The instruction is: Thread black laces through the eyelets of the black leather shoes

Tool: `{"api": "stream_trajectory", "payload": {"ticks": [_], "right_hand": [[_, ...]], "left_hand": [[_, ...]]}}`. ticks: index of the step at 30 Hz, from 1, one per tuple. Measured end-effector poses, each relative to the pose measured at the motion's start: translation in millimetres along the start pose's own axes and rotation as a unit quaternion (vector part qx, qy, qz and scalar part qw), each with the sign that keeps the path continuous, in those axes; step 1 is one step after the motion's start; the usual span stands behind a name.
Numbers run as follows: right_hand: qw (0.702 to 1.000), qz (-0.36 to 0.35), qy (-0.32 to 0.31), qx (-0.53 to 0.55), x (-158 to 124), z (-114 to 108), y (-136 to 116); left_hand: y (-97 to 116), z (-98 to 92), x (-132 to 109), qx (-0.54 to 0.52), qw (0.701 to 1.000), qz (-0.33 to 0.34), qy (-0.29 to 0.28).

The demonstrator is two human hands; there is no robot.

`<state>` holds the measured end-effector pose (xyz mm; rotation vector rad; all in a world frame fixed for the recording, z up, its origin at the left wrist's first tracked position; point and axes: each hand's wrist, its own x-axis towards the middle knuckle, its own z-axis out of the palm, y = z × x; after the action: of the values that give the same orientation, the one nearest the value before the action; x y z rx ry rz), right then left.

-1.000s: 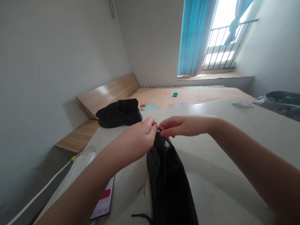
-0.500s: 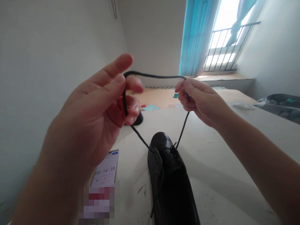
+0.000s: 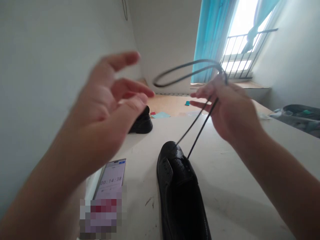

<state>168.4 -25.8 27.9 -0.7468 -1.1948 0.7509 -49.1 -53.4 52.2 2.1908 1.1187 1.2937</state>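
A black leather shoe [image 3: 180,190] lies on the white table [image 3: 237,173] just in front of me, toe pointing away. A black shoelace [image 3: 186,71] rises from it in two strands and loops in the air. My right hand [image 3: 228,110] is raised above the shoe with its fingers closed on the lace near the top of the loop. My left hand [image 3: 110,110] is raised at the left, blurred, with its fingers spread and nothing in them, clear of the lace.
A second black shoe [image 3: 142,123] sits farther back on the table, partly hidden by my left hand. A phone [image 3: 111,181] showing a timer lies at the left. Beyond are a wooden bed frame [image 3: 175,103], blue curtain [image 3: 210,36], barred window and a grey bin [image 3: 297,115] at right.
Both hands lifted from the shoe's eyelets, pulling the lace up. My left hand then let go of the lace and opened; the loop now hangs from my right hand alone.
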Motion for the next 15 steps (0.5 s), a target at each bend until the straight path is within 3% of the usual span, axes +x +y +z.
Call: {"api": "stream_trajectory", "payload": {"ticks": [2,4,6,9,10,12,14,15], "right_hand": [[0.995,0.047,0.066,0.059,8.4,-6.0,-10.9],[0.991,0.077,0.072,0.083,10.2,-7.4,-20.0],[0.997,0.002,0.048,0.066,5.7,-4.5,-22.9],[0.982,-0.17,-0.063,-0.058,-6.8,1.8,-16.4],[0.964,-0.198,-0.114,-0.139,-10.6,2.9,-13.3],[0.896,-0.213,-0.197,-0.337,-15.6,3.1,-7.8],[0.815,-0.185,-0.244,-0.493,-16.3,1.3,-3.9],[0.79,-0.156,-0.261,-0.533,-15.2,0.0,-2.4]], "left_hand": [[-2.0,2.0,-3.9,0.039,0.993,0.004,-0.114],[-2.5,8.0,-8.5,0.088,0.963,0.015,-0.256],[-2.7,17.6,-13.0,0.147,0.924,0.022,-0.352],[-5.3,34.9,-18.0,0.238,0.883,0.006,-0.405],[-7.2,40.1,-18.8,0.261,0.874,0.005,-0.41],[-12.5,48.1,-19.0,0.282,0.865,0.022,-0.415],[-18.6,52.2,-17.7,0.277,0.866,0.044,-0.413],[-21.5,52.9,-16.8,0.273,0.868,0.048,-0.412]]}}
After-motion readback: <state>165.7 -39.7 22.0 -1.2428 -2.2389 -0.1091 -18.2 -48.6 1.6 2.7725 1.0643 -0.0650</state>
